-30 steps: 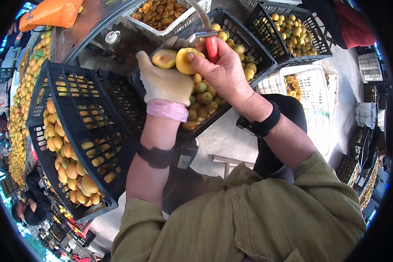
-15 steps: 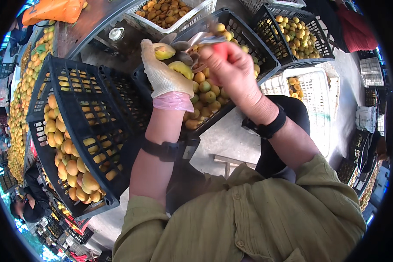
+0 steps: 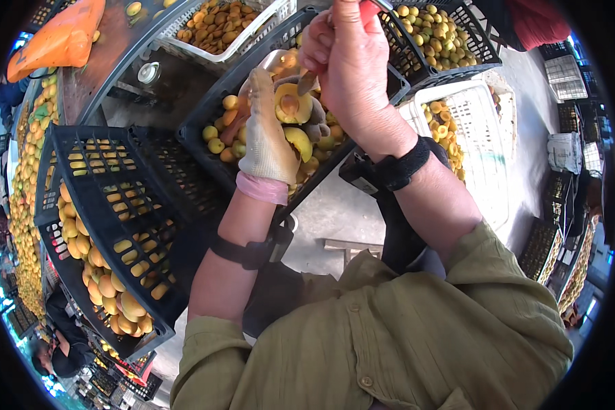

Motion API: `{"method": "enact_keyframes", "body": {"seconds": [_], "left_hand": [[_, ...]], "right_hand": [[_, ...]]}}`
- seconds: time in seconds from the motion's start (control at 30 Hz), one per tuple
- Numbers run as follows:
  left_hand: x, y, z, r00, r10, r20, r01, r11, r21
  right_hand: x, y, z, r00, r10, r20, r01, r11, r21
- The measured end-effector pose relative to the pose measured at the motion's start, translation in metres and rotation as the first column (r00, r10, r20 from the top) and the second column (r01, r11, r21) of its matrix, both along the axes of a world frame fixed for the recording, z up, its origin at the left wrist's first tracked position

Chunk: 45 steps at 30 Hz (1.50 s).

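Note:
My left hand, in a whitish glove with grey fingertips and a pink cuff, is closed around a cut apricot. One half faces up with an orange-brown middle; a yellow-green piece sticks out nearer the wrist. My bare right hand, just above and to the right, is wrapped round a red-handled metal tool. Its working end is partly hidden by my fingers and the picture's upper edge. Below both hands stands a black crate of whole yellow-green and orange apricots.
A tipped black crate of apricots is at left. White crates hold cut fruit at the back and right. Another black crate stands far right. An orange bag lies on the back-left table.
My right hand has risen away from the left hand, with the tool now up at the top edge. The cut apricot in my left hand now shows its open face. The whole view has shifted slightly.

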<state>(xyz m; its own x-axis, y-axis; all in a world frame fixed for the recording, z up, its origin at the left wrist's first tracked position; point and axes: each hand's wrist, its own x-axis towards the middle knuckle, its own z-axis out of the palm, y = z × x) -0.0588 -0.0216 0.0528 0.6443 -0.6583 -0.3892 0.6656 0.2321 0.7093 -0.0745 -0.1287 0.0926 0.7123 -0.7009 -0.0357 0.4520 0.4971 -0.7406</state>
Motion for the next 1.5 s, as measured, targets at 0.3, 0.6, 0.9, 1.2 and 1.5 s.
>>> {"method": "enact_keyframes", "body": {"seconds": [0.3, 0.6, 0.9, 1.2, 1.5], "left_hand": [[-0.005, -0.005, -0.011, 0.972, 0.135, 0.191, -0.14, 0.99, 0.015], [-0.003, -0.011, -0.026, 0.955, 0.167, 0.244, -0.183, 0.982, 0.042], [-0.011, -0.012, -0.042, 0.915, 0.386, 0.117, -0.398, 0.912, 0.1], [0.004, -0.009, -0.053, 0.944, 0.297, 0.142, -0.298, 0.954, -0.012], [0.017, 0.009, -0.024, 0.952, -0.085, -0.295, 0.105, 0.993, 0.053]], "right_hand": [[0.004, 0.008, -0.01, 0.999, -0.053, -0.007, 0.052, 0.996, -0.072], [0.009, 0.006, -0.027, 0.995, -0.075, -0.065, 0.076, 0.997, 0.009], [0.018, 0.025, -0.041, 0.993, -0.087, 0.082, 0.097, 0.987, -0.125], [0.027, 0.013, -0.043, 0.973, -0.111, -0.203, 0.145, 0.976, 0.16], [0.021, 0.006, -0.051, 0.978, 0.07, -0.196, -0.051, 0.993, 0.102]]}}
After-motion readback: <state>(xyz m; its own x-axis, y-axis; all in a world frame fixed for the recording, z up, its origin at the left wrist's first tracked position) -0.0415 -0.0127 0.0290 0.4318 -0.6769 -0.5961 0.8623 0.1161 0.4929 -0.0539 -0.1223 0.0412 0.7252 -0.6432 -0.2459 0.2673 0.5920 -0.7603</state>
